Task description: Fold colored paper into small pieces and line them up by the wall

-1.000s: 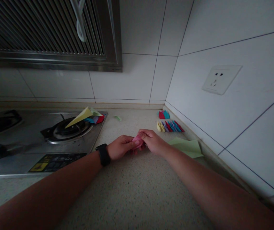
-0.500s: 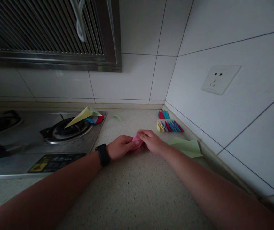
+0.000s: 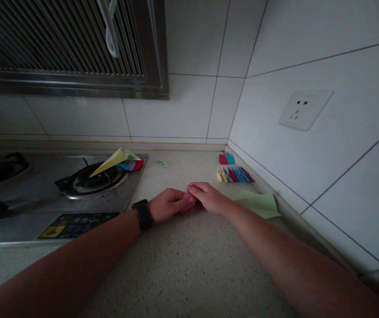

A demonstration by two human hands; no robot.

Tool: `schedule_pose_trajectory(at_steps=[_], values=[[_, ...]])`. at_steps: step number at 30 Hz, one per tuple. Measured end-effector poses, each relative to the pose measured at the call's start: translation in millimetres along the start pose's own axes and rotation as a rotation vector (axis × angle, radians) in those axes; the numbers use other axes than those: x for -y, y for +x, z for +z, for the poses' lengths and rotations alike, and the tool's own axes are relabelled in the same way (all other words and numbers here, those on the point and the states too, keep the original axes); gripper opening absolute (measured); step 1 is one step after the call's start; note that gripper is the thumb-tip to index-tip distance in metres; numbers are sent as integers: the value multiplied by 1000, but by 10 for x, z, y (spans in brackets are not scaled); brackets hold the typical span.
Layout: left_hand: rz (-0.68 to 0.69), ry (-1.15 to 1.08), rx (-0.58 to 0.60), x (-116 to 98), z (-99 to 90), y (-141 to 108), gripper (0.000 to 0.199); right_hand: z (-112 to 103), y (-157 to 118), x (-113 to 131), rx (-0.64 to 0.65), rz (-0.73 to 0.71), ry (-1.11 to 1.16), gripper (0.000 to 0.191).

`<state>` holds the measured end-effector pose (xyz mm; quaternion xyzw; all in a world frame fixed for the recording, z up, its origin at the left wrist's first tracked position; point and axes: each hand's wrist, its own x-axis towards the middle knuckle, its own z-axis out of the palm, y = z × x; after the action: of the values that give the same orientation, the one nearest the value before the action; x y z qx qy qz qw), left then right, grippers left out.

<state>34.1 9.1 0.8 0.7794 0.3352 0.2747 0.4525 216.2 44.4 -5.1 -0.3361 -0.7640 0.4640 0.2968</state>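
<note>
Between my two hands is a small folded piece of pink paper [image 3: 189, 199], mostly covered by fingers and thumbs. My left hand [image 3: 167, 205], with a black watch at its wrist, pinches it from the left. From the right, my right hand [image 3: 209, 198] grips the same paper, its thumb and fingers closed over the upper edge. Both hands are held just above the speckled countertop [image 3: 172, 265]. A pale green paper sheet [image 3: 258, 204] lies beyond my right wrist. Behind it stands a row of small folded papers [image 3: 235, 174] in yellow, purple, red and blue.
More red and blue folded papers [image 3: 226, 158] sit in the back corner. A green scrap [image 3: 162, 163] lies near the back. On the left, a yellow paper [image 3: 111, 161] and other coloured papers rest over the gas stove [image 3: 86, 205]. A range hood [image 3: 76, 84] hangs above.
My right thumb and fingers have shifted slightly left and down over the pink paper. Less of the paper shows now. Everything else stays put.
</note>
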Motion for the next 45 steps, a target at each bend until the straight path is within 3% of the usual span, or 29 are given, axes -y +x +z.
schedule_pose_trajectory(at_steps=[12,45], values=[[-2,43,3,8,3,-7,51,8,-11,22,32,30,9,40],[28,154,42,55,-30,3,49,-13,-34,39,36,-6,-237,40]])
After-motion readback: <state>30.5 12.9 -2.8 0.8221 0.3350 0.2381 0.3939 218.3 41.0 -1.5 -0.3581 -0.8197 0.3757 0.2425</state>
